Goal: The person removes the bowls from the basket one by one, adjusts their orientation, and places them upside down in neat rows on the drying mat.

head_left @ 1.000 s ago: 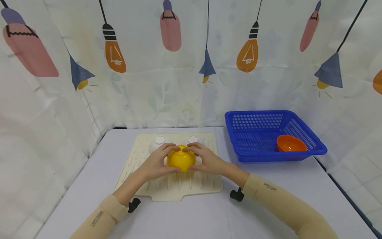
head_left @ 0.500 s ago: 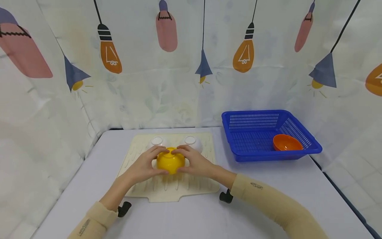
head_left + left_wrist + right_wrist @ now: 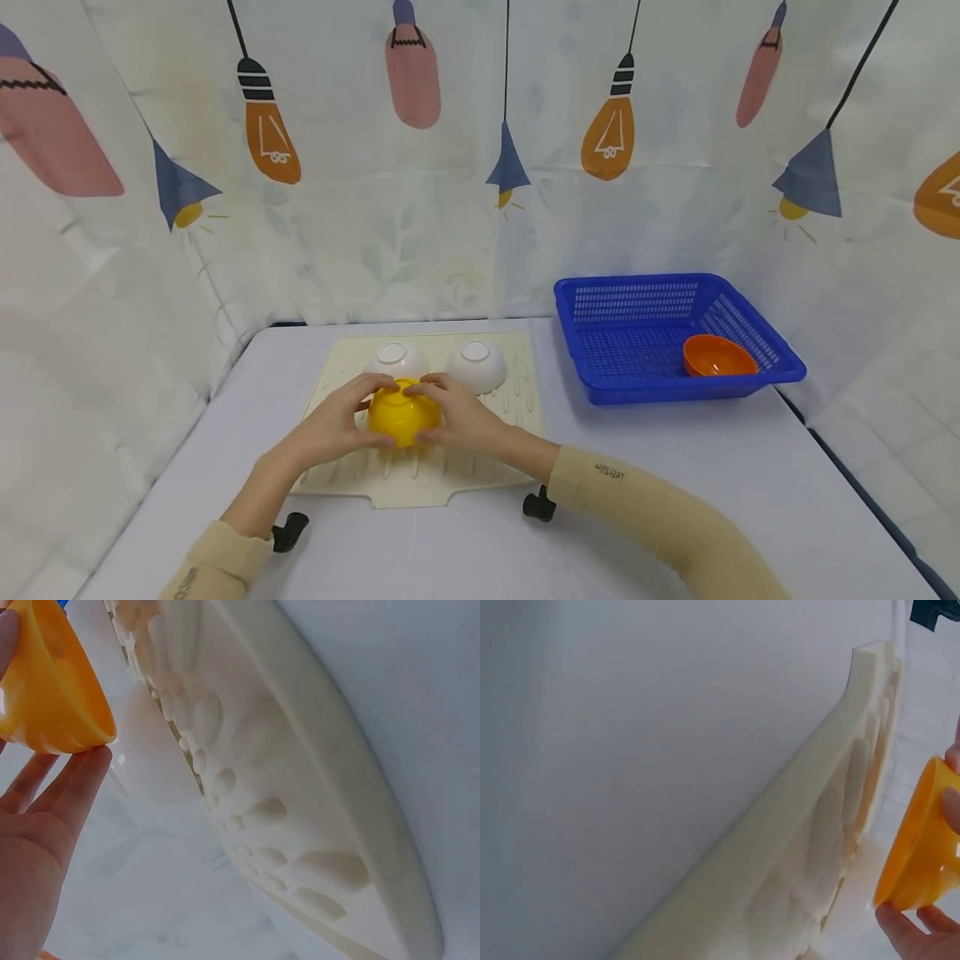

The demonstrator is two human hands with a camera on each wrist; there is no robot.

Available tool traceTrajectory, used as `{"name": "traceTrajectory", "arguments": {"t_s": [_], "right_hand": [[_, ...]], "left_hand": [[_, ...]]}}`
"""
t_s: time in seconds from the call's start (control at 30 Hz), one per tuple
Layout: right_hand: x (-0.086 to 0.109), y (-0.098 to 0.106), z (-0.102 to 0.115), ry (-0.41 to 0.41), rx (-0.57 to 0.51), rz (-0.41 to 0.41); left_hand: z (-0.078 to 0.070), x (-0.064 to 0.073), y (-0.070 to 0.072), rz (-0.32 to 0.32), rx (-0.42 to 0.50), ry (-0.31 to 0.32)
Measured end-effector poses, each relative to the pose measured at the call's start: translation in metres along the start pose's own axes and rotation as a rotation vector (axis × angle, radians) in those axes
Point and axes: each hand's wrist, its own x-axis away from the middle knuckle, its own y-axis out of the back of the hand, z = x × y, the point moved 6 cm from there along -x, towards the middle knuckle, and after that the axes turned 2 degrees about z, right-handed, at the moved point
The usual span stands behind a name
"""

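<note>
A yellow bowl, turned upside down, hangs above a cream ridged draining mat. My left hand grips its left side, with fingertips near the base and thumb low by the rim. From the right, my right hand grips it the same way. In both wrist views the yellow bowl is held clear of the mat. Two white bowls lie upside down at the back of the mat: one on the left, partly hidden by my hand, and one on the right.
A blue basket stands at the right rear of the table, with an orange bowl upright inside it. White cloth covers the table. A printed curtain hangs behind it.
Both hands have carried the yellow bowl leftward and a little nearer, away from the white bowls. The right white bowl is now uncovered. The head view has shifted slightly.
</note>
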Motion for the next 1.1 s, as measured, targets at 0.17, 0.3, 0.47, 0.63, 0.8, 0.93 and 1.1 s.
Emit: {"name": "traceTrajectory", "arguments": {"t_s": [0.17,0.3,0.47,0.63,0.8,0.93,1.1], "right_hand": [[-0.006,-0.011,0.005,-0.011,0.017,-0.013],[-0.010,-0.020,0.007,-0.052,0.015,0.000],[-0.014,-0.029,0.010,-0.102,0.013,0.019],[-0.016,-0.034,0.013,-0.102,0.027,0.015],[-0.018,-0.038,0.014,-0.105,0.023,0.016],[-0.018,-0.042,0.014,-0.128,0.017,0.018],[-0.018,-0.045,0.014,-0.142,0.009,0.026]], "left_hand": [[0.009,0.006,0.003,0.006,-0.003,0.021],[0.014,0.010,0.005,0.018,0.011,0.027],[0.018,0.015,0.008,0.044,0.022,0.037],[0.021,0.016,0.008,0.061,0.026,0.054],[0.022,0.017,0.009,0.064,0.009,0.058],[0.023,0.018,0.008,0.074,0.008,0.064],[0.026,0.019,0.005,0.088,0.011,0.074]]}}
